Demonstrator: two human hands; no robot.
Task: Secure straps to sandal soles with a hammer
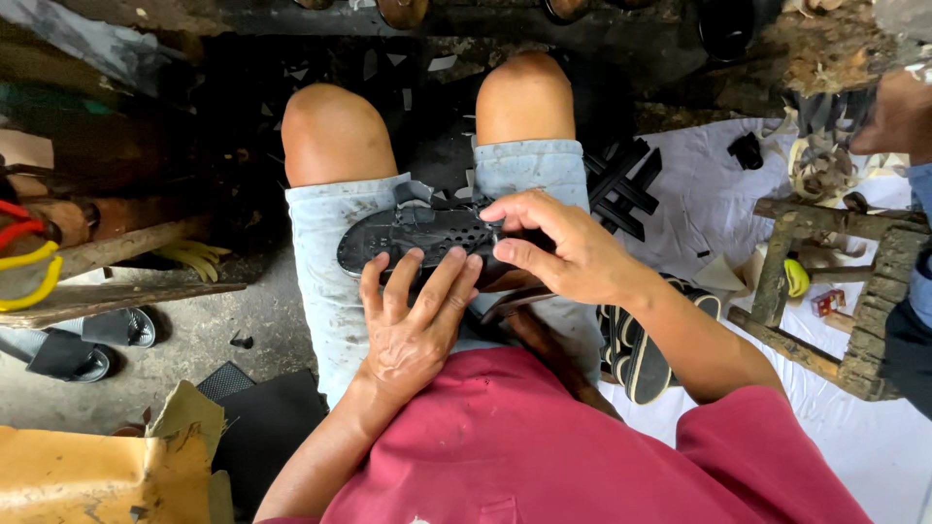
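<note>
A black shoe sole (408, 233) with a studded tread lies across my lap, on pale denim shorts. My left hand (413, 320) presses flat on its near edge, fingers spread over the tread. My right hand (558, 247) pinches the sole's right end between thumb and fingers. A small tool may be in that pinch, but I cannot tell. A brown shoe upper (529, 320) shows below the sole, between my hands.
Black rubber strips (621, 189) lie on a white sheet (709, 204) at the right, with striped soles (636, 354) beside my thigh. A rough wooden frame (854, 291) stands at far right beside another person's arm (898, 116). Sandals (87, 344) and yellow cardboard (87, 475) are left.
</note>
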